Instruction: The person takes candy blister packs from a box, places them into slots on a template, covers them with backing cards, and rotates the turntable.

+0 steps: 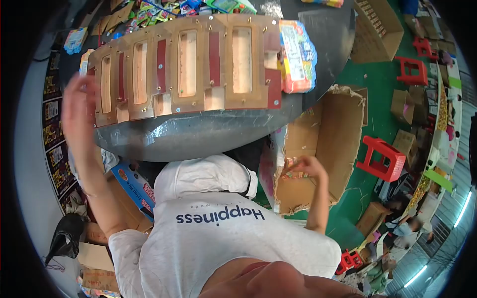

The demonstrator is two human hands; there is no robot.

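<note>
My left hand (79, 107) is smeared by motion at the left end of a brown jig board (171, 74); whether it holds anything does not show. The board has several long slots, dark red strips and screws, and lies on a dark rounded tabletop (198, 134). My right hand (310, 166) hangs over an open cardboard box (338, 134) beside the table. Its fingers are loosely curved and look apart. Below them, partly covered, are small orange-red packs (294, 174) inside the box.
Colourful packets (154, 11) are heaped behind the board. A bright printed package (298, 57) stands against its right end, and another (75, 40) lies far left. Red stools (381, 159) and a carton (380, 32) stand on the green floor at right. A blue-printed box (133, 188) is below left.
</note>
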